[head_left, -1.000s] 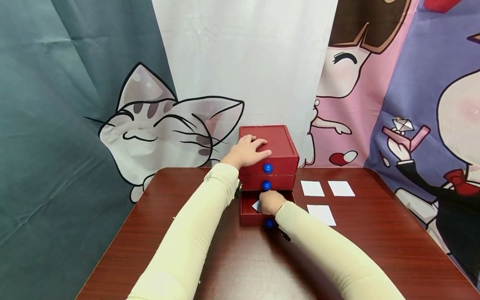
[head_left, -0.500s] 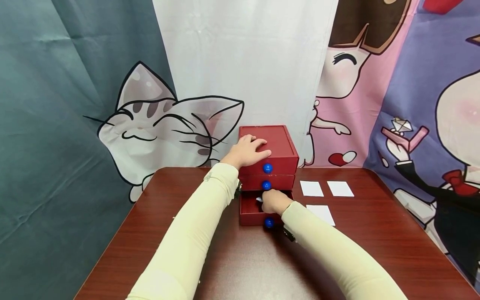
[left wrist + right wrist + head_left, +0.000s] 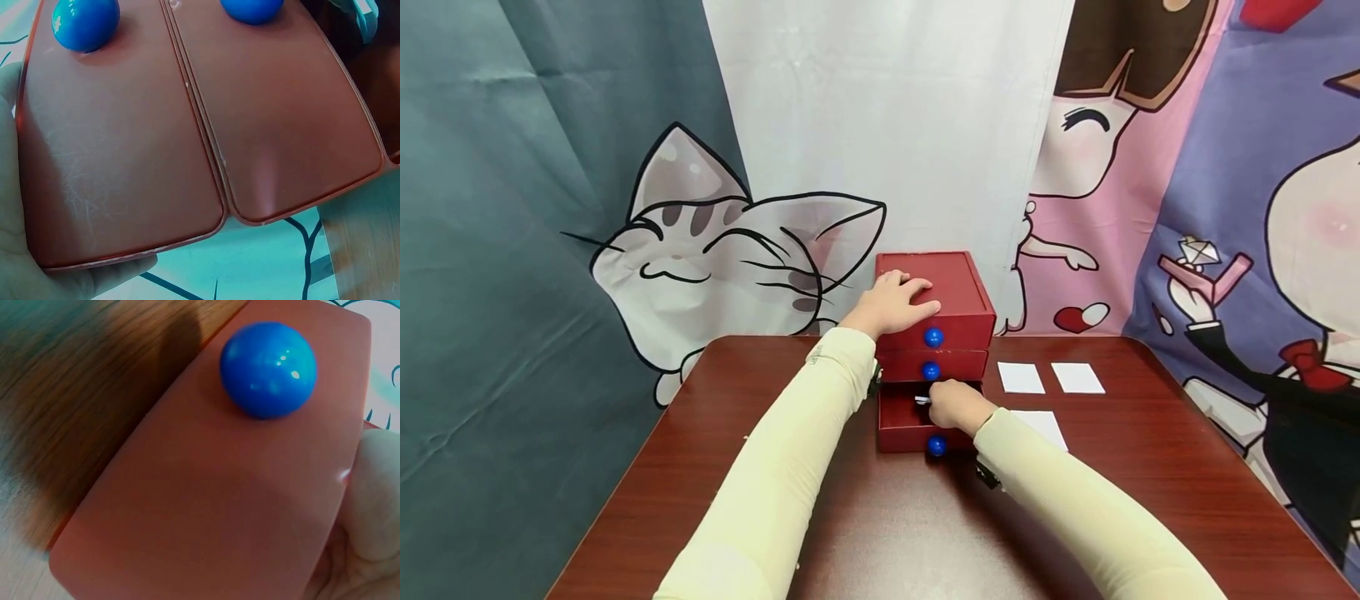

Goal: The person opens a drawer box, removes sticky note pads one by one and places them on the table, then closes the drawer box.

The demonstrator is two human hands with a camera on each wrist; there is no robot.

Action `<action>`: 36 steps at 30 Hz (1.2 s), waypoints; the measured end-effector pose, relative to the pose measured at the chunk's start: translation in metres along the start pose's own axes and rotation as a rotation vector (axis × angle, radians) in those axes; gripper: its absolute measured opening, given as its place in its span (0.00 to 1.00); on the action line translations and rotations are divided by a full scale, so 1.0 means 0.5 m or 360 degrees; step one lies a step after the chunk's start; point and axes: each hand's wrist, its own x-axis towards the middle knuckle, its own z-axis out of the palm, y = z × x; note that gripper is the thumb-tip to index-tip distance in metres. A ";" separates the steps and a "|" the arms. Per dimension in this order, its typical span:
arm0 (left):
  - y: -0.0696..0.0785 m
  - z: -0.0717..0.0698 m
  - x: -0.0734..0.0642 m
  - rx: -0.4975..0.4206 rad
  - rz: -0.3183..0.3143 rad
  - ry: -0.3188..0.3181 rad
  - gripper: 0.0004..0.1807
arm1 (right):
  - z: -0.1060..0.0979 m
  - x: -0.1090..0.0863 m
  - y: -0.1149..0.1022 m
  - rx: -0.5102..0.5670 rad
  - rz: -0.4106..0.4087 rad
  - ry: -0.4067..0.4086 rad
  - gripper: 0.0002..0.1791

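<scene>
A red cabinet (image 3: 951, 279) with three drawers and blue knobs stands at the table's far side. My left hand (image 3: 893, 303) rests on its top left, fingers spread; in the left wrist view that hand (image 3: 22, 250) lies along the cabinet's edge, partly cropped. The bottom drawer (image 3: 902, 439) is pulled out. Inside it my right hand (image 3: 958, 406) pinches a small pale card (image 3: 922, 400), mostly hidden by the fingers. In the right wrist view the hand (image 3: 375, 500) reaches over the drawer front, beside its blue knob (image 3: 267, 370); its fingertips are out of sight.
Several square white papers lie right of the cabinet, among them one paper (image 3: 1021, 377), another paper (image 3: 1077, 377) and a nearer paper (image 3: 1045, 427) partly behind the right sleeve. The dark red table (image 3: 880, 533) ends at a printed curtain (image 3: 887, 100).
My right hand has shifted slightly right inside the drawer, and less of the pale card shows, now seen nearly edge-on. My left hand keeps its place on the cabinet.
</scene>
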 end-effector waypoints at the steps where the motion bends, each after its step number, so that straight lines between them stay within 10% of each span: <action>1: -0.001 0.000 0.000 -0.0004 -0.0002 0.0000 0.35 | 0.001 -0.001 0.001 0.0012 0.0004 0.0003 0.05; 10: -0.003 0.000 0.003 0.0014 0.0005 0.0001 0.35 | -0.015 -0.015 0.013 0.0059 -0.0102 0.0012 0.08; 22: 0.000 -0.001 -0.002 0.0022 0.0001 0.0007 0.35 | -0.060 -0.059 0.085 0.0180 -0.0580 0.0088 0.12; 36: -0.001 -0.001 -0.001 0.0034 -0.0003 -0.0007 0.35 | -0.094 -0.151 0.208 0.0234 -0.0447 0.0316 0.18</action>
